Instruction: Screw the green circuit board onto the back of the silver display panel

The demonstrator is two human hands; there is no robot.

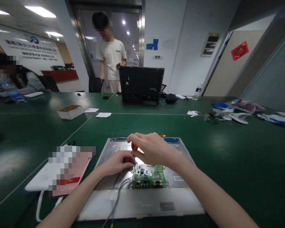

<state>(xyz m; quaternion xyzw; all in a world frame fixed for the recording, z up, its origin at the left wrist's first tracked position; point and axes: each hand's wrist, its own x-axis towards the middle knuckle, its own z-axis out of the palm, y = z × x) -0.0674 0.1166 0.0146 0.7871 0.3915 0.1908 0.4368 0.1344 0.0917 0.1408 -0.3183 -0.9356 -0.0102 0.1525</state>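
Note:
My right hand [154, 148] is closed around the red handle of a screwdriver [134, 146], which stands about upright. Its tip points down at the upper left corner of a green circuit board [148, 177]. My left hand [122, 161] is pinched close to the lower end of the screwdriver; what its fingertips hold is too small to make out. The board lies on the metal back of a display panel [180, 199] flat in front of me. Dark wires [118, 199] run from the board's left side toward the table's near edge.
Left of the panel lie a white device and a pink item [72, 186] with a white cable. Farther off are an open box [70, 112], a black monitor [142, 85], papers, and gloves and bags [239, 109]. One person [111, 57] stands behind the monitor; another sits at left.

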